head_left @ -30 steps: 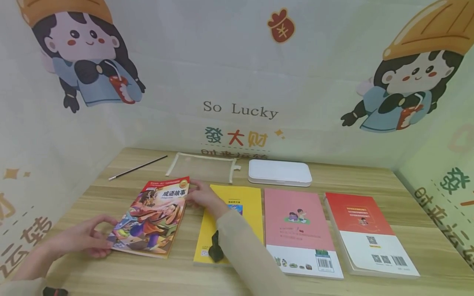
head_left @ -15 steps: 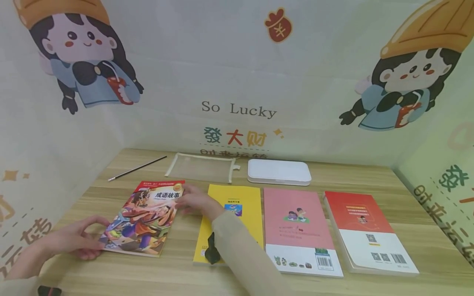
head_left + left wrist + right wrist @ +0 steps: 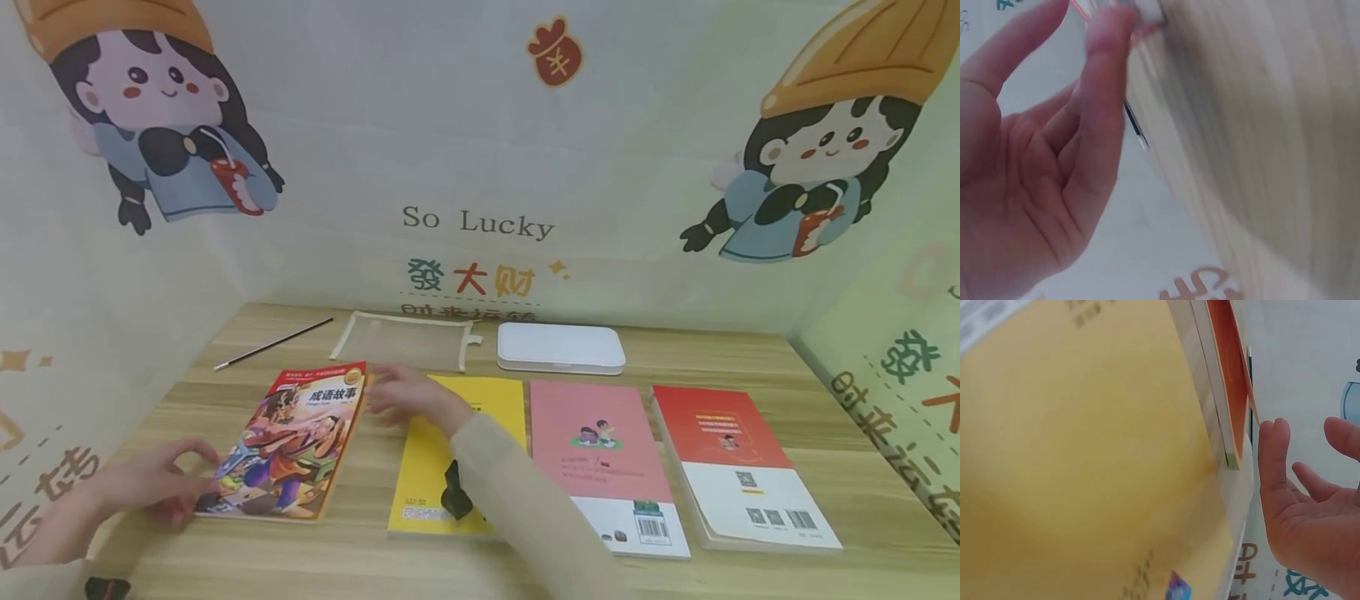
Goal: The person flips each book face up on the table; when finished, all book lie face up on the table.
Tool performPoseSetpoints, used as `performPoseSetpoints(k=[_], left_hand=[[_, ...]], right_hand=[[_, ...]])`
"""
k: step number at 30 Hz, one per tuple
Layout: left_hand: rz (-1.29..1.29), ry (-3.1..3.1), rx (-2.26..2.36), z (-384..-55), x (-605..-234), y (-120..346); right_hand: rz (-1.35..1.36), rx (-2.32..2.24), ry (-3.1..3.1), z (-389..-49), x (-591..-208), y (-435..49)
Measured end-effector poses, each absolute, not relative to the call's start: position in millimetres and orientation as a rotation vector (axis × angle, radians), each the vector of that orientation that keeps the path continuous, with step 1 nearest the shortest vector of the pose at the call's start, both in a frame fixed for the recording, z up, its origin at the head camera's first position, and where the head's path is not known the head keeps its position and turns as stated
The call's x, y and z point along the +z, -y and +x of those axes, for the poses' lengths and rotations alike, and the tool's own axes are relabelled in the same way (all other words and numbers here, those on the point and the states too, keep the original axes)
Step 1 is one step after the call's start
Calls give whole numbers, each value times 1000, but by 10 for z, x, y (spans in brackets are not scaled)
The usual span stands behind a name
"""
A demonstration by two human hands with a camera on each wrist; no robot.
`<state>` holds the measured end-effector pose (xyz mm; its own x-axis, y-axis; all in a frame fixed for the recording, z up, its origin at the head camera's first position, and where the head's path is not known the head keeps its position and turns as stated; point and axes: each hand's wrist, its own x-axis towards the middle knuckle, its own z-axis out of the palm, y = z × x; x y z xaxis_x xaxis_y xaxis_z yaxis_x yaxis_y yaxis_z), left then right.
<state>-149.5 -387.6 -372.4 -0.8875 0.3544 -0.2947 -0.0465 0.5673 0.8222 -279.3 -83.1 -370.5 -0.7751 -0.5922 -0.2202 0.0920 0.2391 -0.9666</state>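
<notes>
A picture book (image 3: 292,450) with a red top band and colourful figures lies on the left of the wooden table. My left hand (image 3: 146,492) is at its lower left corner; the left wrist view shows the thumb and fingers (image 3: 1104,94) spread apart, fingertips at the book's edge. At the upper right edge of the book is my right hand (image 3: 412,396), its fingers extended and thumb apart. In the right wrist view, the book's cover (image 3: 1244,362) stands slightly raised, with the fingertips (image 3: 1274,434) right by its corner. The right forearm passes over a yellow book (image 3: 438,483).
Right of the yellow book lie a pink and white book (image 3: 600,442) and a red and white book (image 3: 742,467). Along the back are a pencil (image 3: 273,343), a mesh pouch (image 3: 401,342) and a white case (image 3: 561,347). A printed cloth (image 3: 480,125) hangs behind the table.
The picture book has shifted slightly left, and its upper end has come down. My right hand has loosened from its right edge, fingers spreading. The left hand stays at the lower corner.
</notes>
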Motion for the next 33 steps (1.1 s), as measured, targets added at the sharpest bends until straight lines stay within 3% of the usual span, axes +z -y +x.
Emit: performPoseSetpoints(k=[10, 21, 33], left_hand=[[314, -2659, 1228, -1613, -3543, 3371], [607, -2517, 1314, -1626, -3654, 2767], [645, -2503, 1198, -1614, -3704, 2300]], right_hand=[[-552, -1554, -2090, -2824, -3585, 407], [-542, -1434, -2240, -2935, -3759, -81], [-436, -1475, -2280, -3042, -3754, -500]])
